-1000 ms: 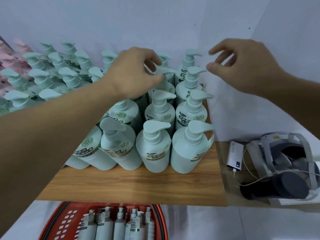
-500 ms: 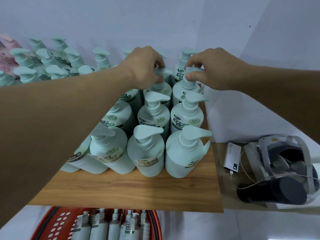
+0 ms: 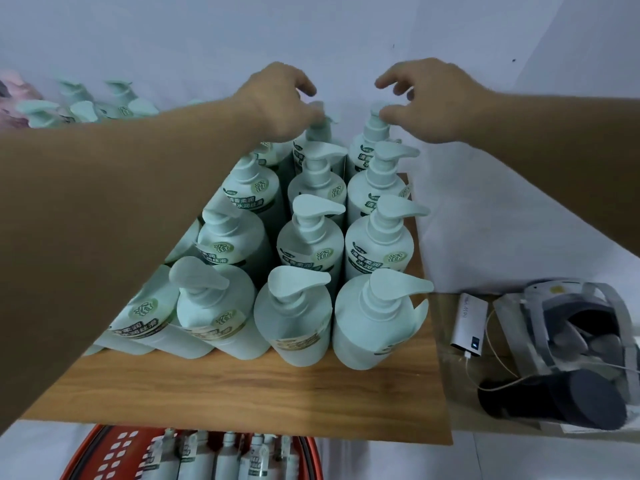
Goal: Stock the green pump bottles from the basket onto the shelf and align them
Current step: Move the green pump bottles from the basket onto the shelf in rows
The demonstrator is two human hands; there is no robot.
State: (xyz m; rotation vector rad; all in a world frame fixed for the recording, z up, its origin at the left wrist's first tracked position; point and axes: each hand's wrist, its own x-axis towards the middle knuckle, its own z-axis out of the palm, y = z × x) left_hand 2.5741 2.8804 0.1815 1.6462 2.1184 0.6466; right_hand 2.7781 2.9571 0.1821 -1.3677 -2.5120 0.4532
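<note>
Bottles (image 3: 375,317) are standing in rows on the right end of the shelf (image 3: 242,400), and more are lying in the basket (image 3: 114,452) just below its front edge. I am reaching both arms over the front rows to the back pair by the wall. My left hand (image 3: 277,102) is pinching the pump head of the left back bottle (image 3: 317,133), fingers curled round it. My right hand (image 3: 429,102) is pinching the pump of the right back bottle (image 3: 372,133) between thumb and forefinger, the other fingers lifted loose.

I judge this to be the aligning step. To do it well, I am thinking of turning each pump so its nozzle points the same way as those in front, twisting lightly at the top without tipping the bottle. My forearms are passing close above the front pumps, so I should keep them high. Beside the shelf, a power bank (image 3: 469,325) and headset (image 3: 575,351) are lying apart from the work.
</note>
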